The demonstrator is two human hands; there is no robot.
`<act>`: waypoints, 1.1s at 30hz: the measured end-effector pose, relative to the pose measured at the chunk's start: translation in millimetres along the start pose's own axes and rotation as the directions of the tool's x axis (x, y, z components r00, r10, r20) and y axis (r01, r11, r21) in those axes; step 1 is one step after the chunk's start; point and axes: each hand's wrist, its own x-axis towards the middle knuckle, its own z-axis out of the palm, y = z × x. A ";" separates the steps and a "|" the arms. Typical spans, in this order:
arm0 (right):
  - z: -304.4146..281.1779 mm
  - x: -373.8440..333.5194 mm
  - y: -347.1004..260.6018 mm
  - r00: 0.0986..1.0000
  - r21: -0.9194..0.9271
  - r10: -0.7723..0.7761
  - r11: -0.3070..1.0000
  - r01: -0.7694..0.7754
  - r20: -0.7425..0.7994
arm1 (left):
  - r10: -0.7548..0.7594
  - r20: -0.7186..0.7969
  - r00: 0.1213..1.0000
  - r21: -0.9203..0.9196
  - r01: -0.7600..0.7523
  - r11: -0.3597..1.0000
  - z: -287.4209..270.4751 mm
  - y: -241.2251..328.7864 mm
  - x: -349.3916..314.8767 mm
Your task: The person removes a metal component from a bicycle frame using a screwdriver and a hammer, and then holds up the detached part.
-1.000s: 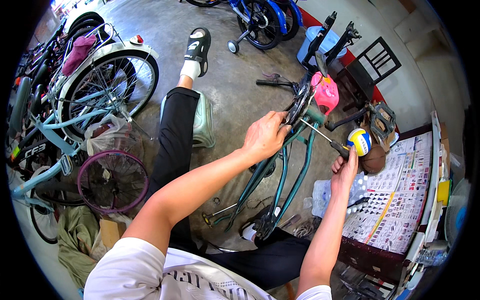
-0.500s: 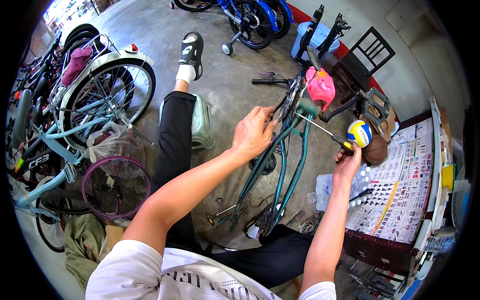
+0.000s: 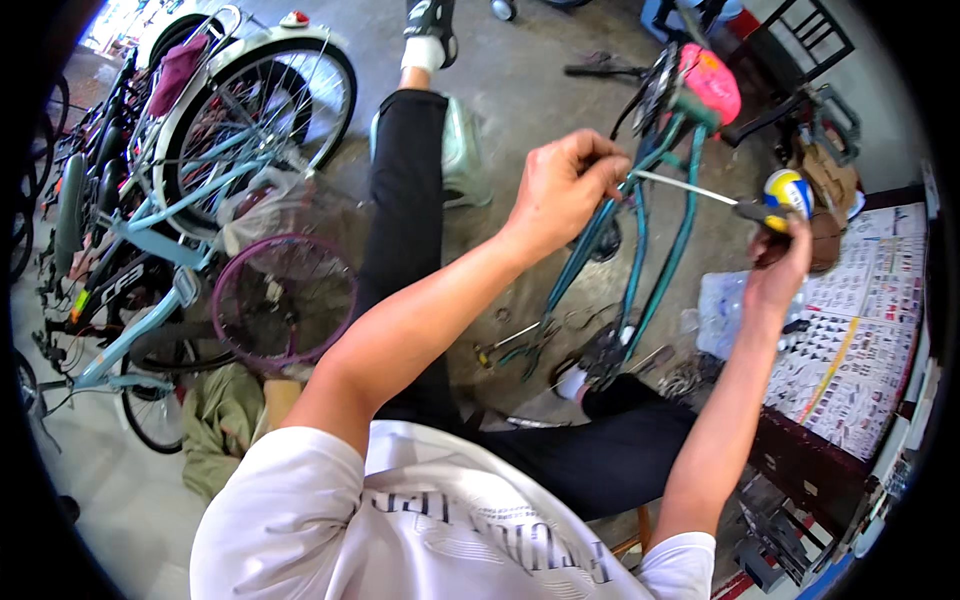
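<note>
A screwdriver (image 3: pixel 690 185) with a yellow and black handle is in my right hand (image 3: pixel 782 262), its fingers wrapped round the handle. Its pale shaft points left, and the tip ends at the fingertips of my left hand (image 3: pixel 560 195). My left fingers are pinched together; whatever they may hold is too small to make out. Just beyond my left hand stands a teal bicycle frame (image 3: pixel 690 205), its tubes running down toward my foot. The dark chainring (image 3: pixel 657 95) is at the frame's far end, beside a pink cover (image 3: pixel 712 85).
Bicycles and a purple wheel rim (image 3: pixel 222 312) crowd the left. A pale green stool (image 3: pixel 462 150) stands by my outstretched leg. On the right are a yellow, blue and white ball (image 3: pixel 787 190), plastic bottles (image 3: pixel 722 310) and a paper-covered table (image 3: pixel 850 330). Tools (image 3: pixel 510 345) lie on the floor.
My left hand has come back from the chainring, its fingers now pinched. The screwdriver tip has left the frame's hub end and meets my left fingertips. The whole view has shifted.
</note>
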 end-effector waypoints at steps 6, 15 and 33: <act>-24.7 -1.3 -14.5 0.994 0.064 0.036 0.997 -0.029 -0.101 | -0.173 -0.239 0.955 0.128 0.208 0.970 -66.7 -111.4 -11.7; -63.1 -27.4 -14.8 0.990 -0.086 0.007 0.996 -0.019 -0.139 | -0.542 -0.369 0.755 0.810 0.547 0.211 -106.0 -344.5 -95.2; -42.7 -6.8 -17.2 0.982 -0.081 0.013 0.996 -0.028 -0.187 | -0.492 -0.542 0.682 0.436 0.728 0.529 -118.2 -378.5 -95.7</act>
